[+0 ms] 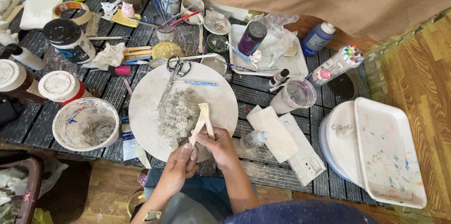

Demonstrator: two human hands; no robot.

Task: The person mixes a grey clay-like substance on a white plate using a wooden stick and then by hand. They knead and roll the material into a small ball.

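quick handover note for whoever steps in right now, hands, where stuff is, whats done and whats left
Left hand: grips one flat pale wooden stick.
Right hand: grips a second flat wooden stick, the two crossing above the near edge of the round white board.
On the board: a grey clay-like pile, metal scissors and a thin blue tool.
White bucket with grey residue stands left of the board.
Done: the pile is heaped and rough.
Left: cannot tell from this view.

Two flat wooden sticks [203,121], pale and smeared with grey paste, crossing each other in the person's fingers, tilting upward, hovering over the near edge of the round white board [141,111] bearing grey clay [177,117]
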